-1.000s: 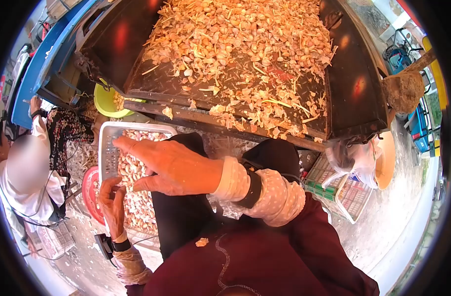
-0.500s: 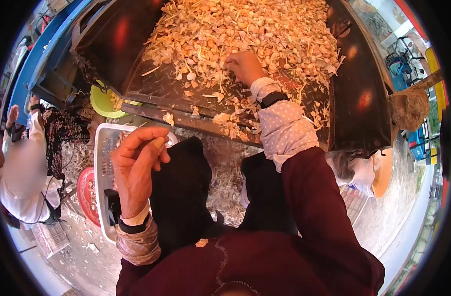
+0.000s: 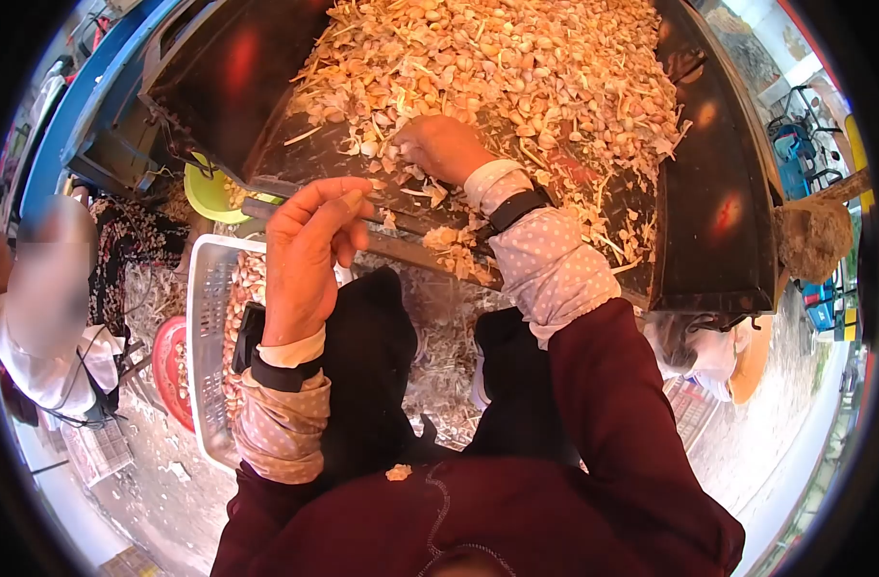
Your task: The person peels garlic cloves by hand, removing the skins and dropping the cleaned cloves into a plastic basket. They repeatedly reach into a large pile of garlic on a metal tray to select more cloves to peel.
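A heap of garlic cloves (image 3: pixel 516 72) mixed with papery skins and dry stalks covers the dark tray (image 3: pixel 309 159) before me. At the heap's near left edge, my right hand (image 3: pixel 444 149) reaches down among loose cloves, its fingers curled; what they hold, if anything, is hidden. A pale clove (image 3: pixel 369 148) lies just left of those fingertips. My left hand (image 3: pixel 314 240) is raised by the tray's front edge, above the white plastic basket (image 3: pixel 201 337). Its thumb is pressed against the bent fingers, and I cannot make out anything between them.
Cloves partly fill the white basket. A green bowl (image 3: pixel 205 195) and a red basin (image 3: pixel 168 370) stand at the left, near a seated person (image 3: pixel 50 308). At the right are a clod-like lump (image 3: pixel 814 240) and another person (image 3: pixel 704 351) below the tray. Skins litter the floor.
My left hand has risen and moved right towards the tray's front edge. My right hand has shifted left and slightly nearer along the heap's edge. More of the basket's cloves show.
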A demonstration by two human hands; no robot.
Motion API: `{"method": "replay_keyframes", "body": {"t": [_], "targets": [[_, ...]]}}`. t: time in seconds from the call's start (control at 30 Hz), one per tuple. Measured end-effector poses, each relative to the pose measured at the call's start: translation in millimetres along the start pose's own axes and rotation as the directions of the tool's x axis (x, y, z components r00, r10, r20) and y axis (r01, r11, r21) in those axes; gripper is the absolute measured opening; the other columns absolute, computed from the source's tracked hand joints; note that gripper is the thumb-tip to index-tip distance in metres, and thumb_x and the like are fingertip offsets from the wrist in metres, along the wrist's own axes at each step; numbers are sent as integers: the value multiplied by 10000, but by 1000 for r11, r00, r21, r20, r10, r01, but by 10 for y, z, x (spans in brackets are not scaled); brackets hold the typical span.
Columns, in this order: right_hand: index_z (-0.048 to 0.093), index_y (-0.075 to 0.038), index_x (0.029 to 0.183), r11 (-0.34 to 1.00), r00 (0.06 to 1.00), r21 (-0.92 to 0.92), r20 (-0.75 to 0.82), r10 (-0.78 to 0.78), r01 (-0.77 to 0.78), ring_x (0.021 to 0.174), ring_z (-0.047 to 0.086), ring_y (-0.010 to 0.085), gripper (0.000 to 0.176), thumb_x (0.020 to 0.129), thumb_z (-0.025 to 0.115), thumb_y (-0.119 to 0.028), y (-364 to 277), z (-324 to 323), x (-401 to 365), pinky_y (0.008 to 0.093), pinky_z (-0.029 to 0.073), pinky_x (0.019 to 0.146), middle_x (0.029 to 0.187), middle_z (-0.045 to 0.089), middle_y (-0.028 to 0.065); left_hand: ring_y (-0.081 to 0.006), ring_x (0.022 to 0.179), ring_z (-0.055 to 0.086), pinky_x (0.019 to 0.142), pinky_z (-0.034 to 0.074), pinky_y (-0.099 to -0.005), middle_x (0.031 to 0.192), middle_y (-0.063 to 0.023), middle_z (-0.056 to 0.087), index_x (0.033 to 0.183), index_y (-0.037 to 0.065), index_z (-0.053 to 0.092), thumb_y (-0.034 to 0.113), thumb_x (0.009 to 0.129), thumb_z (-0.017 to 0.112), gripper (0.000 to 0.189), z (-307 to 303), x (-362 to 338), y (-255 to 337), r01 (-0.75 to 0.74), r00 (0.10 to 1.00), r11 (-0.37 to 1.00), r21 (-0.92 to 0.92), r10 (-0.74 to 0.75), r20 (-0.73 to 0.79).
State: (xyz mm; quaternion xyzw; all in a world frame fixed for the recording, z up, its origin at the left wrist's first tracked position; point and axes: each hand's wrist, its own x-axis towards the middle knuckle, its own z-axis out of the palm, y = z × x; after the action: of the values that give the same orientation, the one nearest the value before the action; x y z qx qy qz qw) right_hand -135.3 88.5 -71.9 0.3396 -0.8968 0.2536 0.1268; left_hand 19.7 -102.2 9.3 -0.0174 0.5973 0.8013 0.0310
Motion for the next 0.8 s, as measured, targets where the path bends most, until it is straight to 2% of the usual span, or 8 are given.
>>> {"method": "replay_keyframes", "body": {"t": [0.2, 0.27, 0.3, 0.37, 0.5, 0.63, 0.73, 0.8], "targets": [[693, -82, 906, 995, 989, -1, 111, 94, -95, 792, 650, 338, 169, 766, 658, -171, -101, -187, -39, 431, 514, 717, 783, 668, 156, -63, 644, 562, 502, 379, -153, 892, -45, 645, 1104, -8, 624, 104, 922, 574, 220, -33, 27, -15, 41, 999, 999, -14, -41, -2], [653, -33, 994, 930, 986, 328, 54, 158, -167, 580, 632, 161, 208, 810, 692, -121, -318, -406, -112, 295, 497, 536, 716, 649, 85, -73, 698, 577, 524, 392, -164, 983, -48, 630, 1174, -11, 591, 106, 919, 586, 281, 40, 45, -4, -50, 999, 998, 48, 50, 8], [653, -33, 994, 931, 987, 327, 55, 150, -160, 580, 632, 161, 208, 810, 692, -121, -473, -531, -145, 295, 497, 536, 716, 649, 85, -73, 698, 577, 524, 392, -164, 983, -48, 630, 1174, -11, 591, 106, 919, 586, 281, 86, 45, 7, -55, 998, 997, 46, 55, 3], [641, -28, 991, 656, 962, 711, 120, 243, -254, 595, 632, 116, 166, 830, 642, -68, -825, -764, -227, 257, 467, 500, 657, 622, 59, -81, 746, 581, 539, 390, -181, 988, -47, 623, 1180, -5, 596, 104, 891, 617, 309, 205, 37, 36, -106, 994, 991, 82, 107, -6], [616, -5, 1076, 576, 971, 794, 67, 230, -191, 593, 618, 61, 216, 861, 614, -18, -1272, -927, -422, 193, 448, 472, 707, 623, 27, -57, 684, 548, 537, 390, -179, 863, -19, 645, 1157, 2, 625, 120, 903, 624, 280, 316, -38, 98, -154, 988, 988, 18, 153, 30], [588, 28, 1183, 351, 977, 925, 80, 200, -148, 622, 646, 107, 303, 897, 602, -71, -1416, -1066, -589, 209, 509, 521, 829, 654, 74, -23, 607, 505, 486, 341, -161, 803, 12, 638, 1147, 16, 636, 150, 925, 607, 260, 303, -174, 185, -156, 988, 987, 34, 156, 21], [578, 46, 1186, 149, 975, 971, 162, 150, -184, 627, 664, 136, 307, 923, 589, -111, -1404, -1121, -649, 211, 522, 513, 829, 660, 99, -13, 571, 478, 468, 316, -152, 777, 23, 623, 1153, 19, 630, 162, 937, 596, 261, 304, -227, 154, -77, 994, 992, -100, 84, 68], [579, 60, 1174, -103, 962, 972, 227, 151, -213, 587, 663, 150, 309, 939, 585, -141, -1394, -1071, -674, 197, 503, 469, 789, 658, 104, -15, 569, 472, 472, 317, -149, 764, 22, 615, 1154, 21, 628, 169, 942, 592, 261, 280, -248, 144, -40, 993, 989, -140, 55, 106]]}}
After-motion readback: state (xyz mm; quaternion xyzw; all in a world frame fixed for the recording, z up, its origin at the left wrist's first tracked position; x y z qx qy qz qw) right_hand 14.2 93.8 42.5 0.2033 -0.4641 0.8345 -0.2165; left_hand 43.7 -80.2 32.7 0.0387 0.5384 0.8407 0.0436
